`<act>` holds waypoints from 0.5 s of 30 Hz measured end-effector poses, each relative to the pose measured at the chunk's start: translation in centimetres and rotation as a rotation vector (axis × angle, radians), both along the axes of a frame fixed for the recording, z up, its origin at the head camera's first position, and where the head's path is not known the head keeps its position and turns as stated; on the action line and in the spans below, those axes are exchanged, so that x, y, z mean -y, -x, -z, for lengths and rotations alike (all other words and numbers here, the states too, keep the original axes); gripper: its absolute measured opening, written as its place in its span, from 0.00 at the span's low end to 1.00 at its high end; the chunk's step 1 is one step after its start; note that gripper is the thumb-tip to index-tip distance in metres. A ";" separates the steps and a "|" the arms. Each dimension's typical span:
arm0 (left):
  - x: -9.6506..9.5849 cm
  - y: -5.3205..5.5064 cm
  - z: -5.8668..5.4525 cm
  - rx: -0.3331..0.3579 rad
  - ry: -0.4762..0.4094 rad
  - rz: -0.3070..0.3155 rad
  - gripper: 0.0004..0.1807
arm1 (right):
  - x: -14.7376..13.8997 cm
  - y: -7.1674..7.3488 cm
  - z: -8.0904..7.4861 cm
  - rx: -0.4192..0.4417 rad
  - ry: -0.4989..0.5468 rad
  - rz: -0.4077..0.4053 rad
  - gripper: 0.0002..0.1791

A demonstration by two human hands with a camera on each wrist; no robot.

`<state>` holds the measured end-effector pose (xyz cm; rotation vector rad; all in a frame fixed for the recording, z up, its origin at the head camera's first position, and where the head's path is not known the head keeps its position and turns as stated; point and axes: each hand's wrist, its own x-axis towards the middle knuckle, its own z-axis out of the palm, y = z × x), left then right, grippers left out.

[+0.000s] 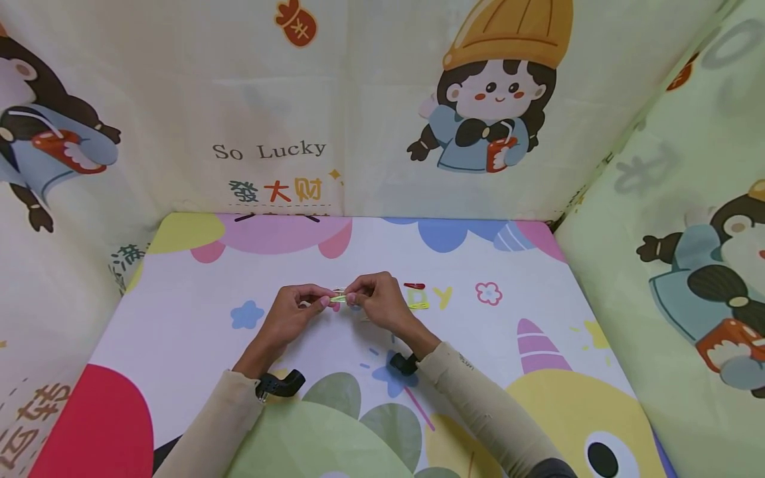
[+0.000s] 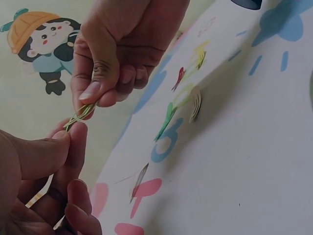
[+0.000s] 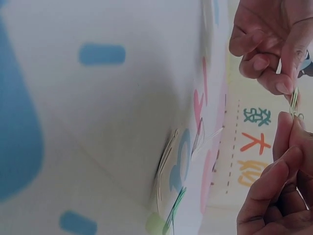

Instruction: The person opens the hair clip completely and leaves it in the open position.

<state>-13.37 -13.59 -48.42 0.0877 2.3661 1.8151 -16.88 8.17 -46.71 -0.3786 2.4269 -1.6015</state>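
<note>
Between both hands, a small bunch of thin yellow-green paper clips [image 2: 78, 116] is held above the table. My left hand [image 1: 289, 315] pinches one end between thumb and forefinger, its other fingers loosely bent in the left wrist view. From the other side, my right hand [image 1: 382, 302] pinches the opposite end with thumb and fingertips. The fingertips hide part of the bunch. On the table below lie a green bunch [image 2: 166, 121], a beige bunch [image 2: 195, 104] and a pale, whitish bunch [image 2: 140, 182].
Beyond the right hand lie a red clip bunch [image 1: 414, 285] and a yellow bunch [image 1: 418, 306]. The table cover [image 1: 197, 332] carries printed cartoons. Printed cloth walls [image 1: 382, 133] stand behind and at both sides.
</note>
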 end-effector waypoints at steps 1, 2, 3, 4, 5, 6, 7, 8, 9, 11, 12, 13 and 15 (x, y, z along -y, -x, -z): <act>0.0 0.0 0.0 -0.002 0.004 -0.001 0.10 | 0.0 0.0 0.0 0.003 0.005 -0.001 0.04; 0.0 0.0 0.0 -0.003 0.007 -0.001 0.10 | 0.0 0.0 0.0 0.003 0.010 -0.004 0.04; -0.1 0.0 0.0 -0.003 0.009 -0.004 0.10 | 0.0 0.0 0.0 0.004 0.013 -0.005 0.04; -0.1 0.0 0.0 -0.004 0.012 -0.006 0.10 | 0.0 0.0 0.0 0.005 0.018 -0.008 0.04; -0.1 -0.1 0.0 -0.004 0.014 -0.009 0.09 | -0.1 0.0 0.0 0.007 0.020 -0.010 0.04; -0.1 -0.1 0.0 -0.004 0.014 -0.012 0.09 | 0.0 0.0 0.0 0.008 0.022 -0.012 0.04; -0.1 -0.1 0.1 -0.002 0.013 -0.013 0.09 | 0.0 0.0 0.0 0.010 0.024 -0.017 0.03; -0.1 -0.1 0.1 -0.001 0.009 -0.016 0.09 | 0.0 0.0 -0.1 0.011 0.026 -0.019 0.03; -0.1 -0.1 0.1 -0.002 0.007 -0.017 0.09 | 0.0 0.0 -0.1 0.014 0.027 -0.022 0.03; 0.0 -0.1 0.2 -0.006 0.007 -0.018 0.09 | 0.0 -0.1 -0.2 0.019 0.031 -0.027 0.03; 0.0 -0.1 0.3 -0.009 0.009 -0.018 0.09 | 0.0 -0.1 -0.3 0.021 0.032 -0.028 0.03; 0.0 -0.1 0.3 -0.015 0.015 -0.017 0.09 | 0.0 -0.1 -0.3 0.026 0.034 -0.028 0.03; 0.1 -0.1 0.3 -0.038 0.036 -0.016 0.08 | 0.1 -0.1 -0.3 0.036 0.035 -0.024 0.03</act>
